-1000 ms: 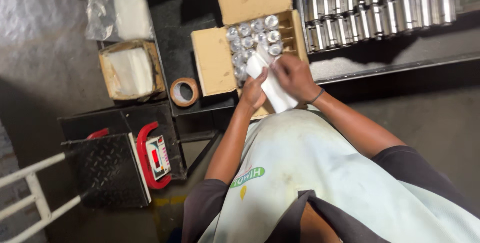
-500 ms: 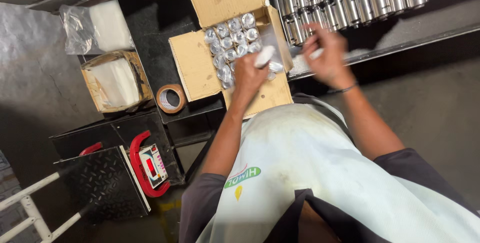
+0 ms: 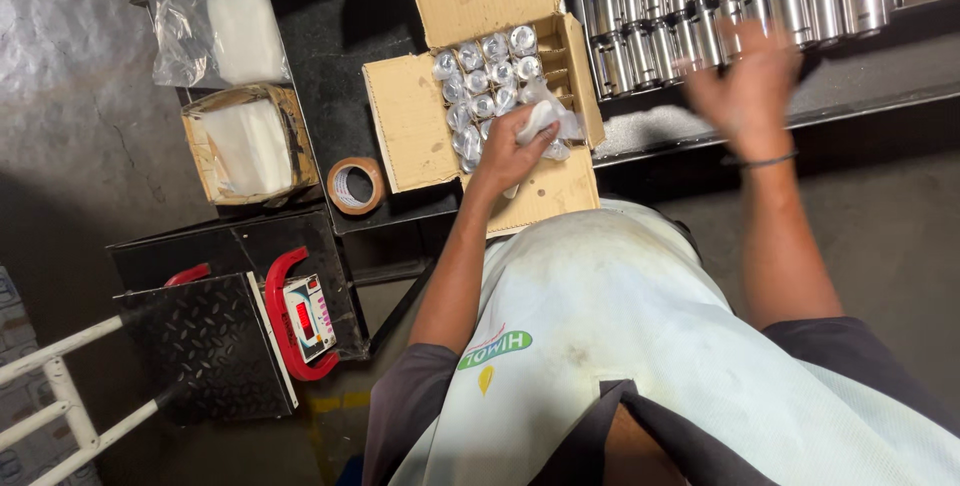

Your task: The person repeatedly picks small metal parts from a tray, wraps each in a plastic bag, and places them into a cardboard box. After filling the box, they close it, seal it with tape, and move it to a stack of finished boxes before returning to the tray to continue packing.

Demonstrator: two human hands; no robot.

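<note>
Left hand (image 3: 512, 146) is clenched around 1 plastic-wrapped metal part (image 3: 545, 118), held inside the open cardboard box (image 3: 412, 126) just above the wrapped parts (image 3: 480, 71) packed there. Right hand (image 3: 745, 86) is released, fingers spread and blurred, raised near the row of metal cylinders (image 3: 720, 6) beyond.

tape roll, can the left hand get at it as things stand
Probably yes. The tape roll lies bare on the dark table, beside the open box where the left hand holds a wrapped part. But that hand is full.
</note>
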